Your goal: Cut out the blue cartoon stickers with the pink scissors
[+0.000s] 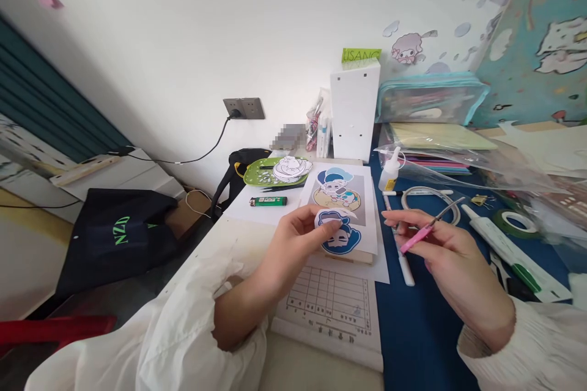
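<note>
My left hand (pixel 305 229) pinches a paper cutout (pixel 342 238) between thumb and fingers. The cutout shows a cartoon figure in dark blue and white, and its top edge curls up. Just behind it, a printed sheet (pixel 367 195) shows a cartoon head in blues above a yellow round shape. My right hand (pixel 440 250), apart from the cutout, is closed on a slim pink-handled tool (pixel 417 238). Its thin metal end points up and away to the right; the exact kind is unclear. Beneath my right hand lies a white pen (pixel 405 270) on the blue mat (pixel 398 330).
A green lighter (pixel 268 201) and a green patterned tray (pixel 257 174) with a paper drawing lie at the left. Rightward are a glue bottle (pixel 391 172), a coiled white cable (pixel 454 211), green tape (pixel 516 223) and a white tube (pixel 518 253). A white box (pixel 353 113) stands behind.
</note>
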The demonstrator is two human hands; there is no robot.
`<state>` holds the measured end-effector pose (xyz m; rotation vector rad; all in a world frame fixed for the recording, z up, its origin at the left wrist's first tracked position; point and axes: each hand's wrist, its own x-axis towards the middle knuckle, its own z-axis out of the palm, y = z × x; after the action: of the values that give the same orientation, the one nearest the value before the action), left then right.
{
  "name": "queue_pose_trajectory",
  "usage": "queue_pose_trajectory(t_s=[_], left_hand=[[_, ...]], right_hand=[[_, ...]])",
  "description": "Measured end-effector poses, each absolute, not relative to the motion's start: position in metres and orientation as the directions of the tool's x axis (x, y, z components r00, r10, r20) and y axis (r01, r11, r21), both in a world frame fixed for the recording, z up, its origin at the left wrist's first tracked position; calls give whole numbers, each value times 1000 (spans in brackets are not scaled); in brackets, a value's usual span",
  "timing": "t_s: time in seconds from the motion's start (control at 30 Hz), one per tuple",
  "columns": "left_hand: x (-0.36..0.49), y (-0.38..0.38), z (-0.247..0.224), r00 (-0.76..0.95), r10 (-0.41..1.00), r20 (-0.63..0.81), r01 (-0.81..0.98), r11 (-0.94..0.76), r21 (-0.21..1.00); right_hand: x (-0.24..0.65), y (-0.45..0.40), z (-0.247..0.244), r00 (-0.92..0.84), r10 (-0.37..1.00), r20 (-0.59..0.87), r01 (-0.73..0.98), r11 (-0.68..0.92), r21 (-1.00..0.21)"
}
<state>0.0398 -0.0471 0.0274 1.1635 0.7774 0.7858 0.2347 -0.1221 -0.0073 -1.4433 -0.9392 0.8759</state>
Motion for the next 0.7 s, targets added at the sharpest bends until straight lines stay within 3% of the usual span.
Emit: queue_pose_trajectory(t_s=[0.23,0.37,0.57,0.7], left_hand=[[40,-47,27,505,849,-153,-136,253,958],[39,-47,26,527,842,-119,-122,214,969],[40,-48,26,533,837,-122,-107,209,972],[38,-48,26,520,847,-114,-78,180,981]], right_hand=[[232,-124,3,437,897,-63,37,-88,-995],[229,-128,5,339,940,-48,45,-67,-997],[224,-131,5,28,998,47,-242,53,-969],[220,-131,7,-213,976,47,-513,-71,-856]])
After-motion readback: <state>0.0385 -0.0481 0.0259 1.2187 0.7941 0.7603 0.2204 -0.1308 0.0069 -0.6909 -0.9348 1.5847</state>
